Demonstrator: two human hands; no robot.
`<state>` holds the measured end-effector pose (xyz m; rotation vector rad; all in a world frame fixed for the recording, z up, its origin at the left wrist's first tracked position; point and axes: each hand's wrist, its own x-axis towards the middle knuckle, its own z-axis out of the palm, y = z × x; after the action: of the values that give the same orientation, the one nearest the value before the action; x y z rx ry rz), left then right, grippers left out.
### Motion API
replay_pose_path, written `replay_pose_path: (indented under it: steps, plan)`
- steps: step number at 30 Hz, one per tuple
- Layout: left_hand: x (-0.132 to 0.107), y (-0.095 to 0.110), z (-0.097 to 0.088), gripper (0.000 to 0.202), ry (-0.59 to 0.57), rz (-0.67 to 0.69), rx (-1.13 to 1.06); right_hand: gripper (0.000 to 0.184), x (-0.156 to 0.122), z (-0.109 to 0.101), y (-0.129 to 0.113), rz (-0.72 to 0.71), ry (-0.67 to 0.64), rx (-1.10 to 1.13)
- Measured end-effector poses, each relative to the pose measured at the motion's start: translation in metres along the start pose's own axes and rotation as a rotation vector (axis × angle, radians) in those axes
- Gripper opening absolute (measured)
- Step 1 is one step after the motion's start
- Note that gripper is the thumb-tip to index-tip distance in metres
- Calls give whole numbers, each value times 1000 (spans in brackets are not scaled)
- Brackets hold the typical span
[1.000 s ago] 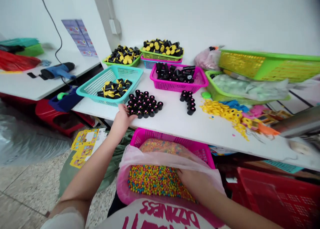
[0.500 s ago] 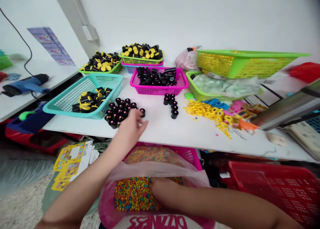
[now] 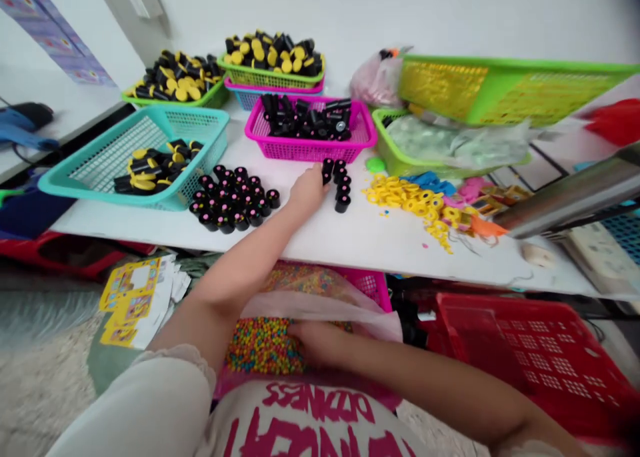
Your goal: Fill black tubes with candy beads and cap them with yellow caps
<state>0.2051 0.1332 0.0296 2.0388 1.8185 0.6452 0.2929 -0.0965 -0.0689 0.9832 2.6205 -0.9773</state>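
My left hand (image 3: 307, 190) reaches across the white table (image 3: 390, 237), its fingertips at a short column of black cylinders with pink-dotted ends (image 3: 340, 187). Whether it grips one is hidden. To its left stands a larger group of the same cylinders (image 3: 233, 200), upright on the tabletop. My right hand (image 3: 320, 344) lies low, on multicoloured beads (image 3: 265, 347) inside a translucent pink plastic bag (image 3: 320, 305). That bag lines a pink plastic basket (image 3: 373, 287) below the table edge. The bag's fold hides my right fingertips.
Teal (image 3: 215, 147) and pink (image 3: 310, 147) baskets with black cylinders stand on the table, with more baskets behind. Yellow rings (image 3: 405, 197) lie loose at right. A red crate (image 3: 530, 357) sits on the floor at lower right. A metal tube (image 3: 565, 200) intrudes at right.
My left hand has moved right, from the large cylinder group to the short column. My right hand remains in the beads. The whole view has shifted as my head turned.
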Motion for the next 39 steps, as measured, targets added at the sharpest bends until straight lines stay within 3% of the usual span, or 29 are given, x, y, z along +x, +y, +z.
replay_pose_path:
  steps: [2,4,8,11,15,18,22,25,28,33,39]
  plan:
    - [-27,-4,-20,32,14,121,7,29,-1,-4,4,4,-30,72]
    - [-69,-11,-44,30,0,291,-16,31,-1,-8,8,22,-47,166]
    - [-178,-37,-80,29,-254,350,-196,29,-6,-13,6,39,-34,373]
    - [-250,-65,-79,26,-465,348,-288,26,-16,-18,-5,-32,18,483]
    - [-306,-90,-57,29,-575,102,-298,24,-33,-25,-22,-1,46,558]
    - [-321,-95,-45,28,-560,11,-312,27,-43,-26,-32,-59,171,452]
    - [-325,-94,-39,30,-510,39,-312,35,-48,-21,-42,-254,356,19]
    - [-326,-93,-38,28,-477,55,-308,34,-48,-18,-47,-400,430,-290]
    - [-326,-94,-36,26,-464,73,-320,35,-49,-18,-52,-496,443,-443]
    - [-327,-95,-33,30,-439,65,-339,34,-52,-21,-55,-518,413,-422]
    - [-331,-99,-34,29,-366,52,-332,27,-52,-19,-53,-299,368,-158]
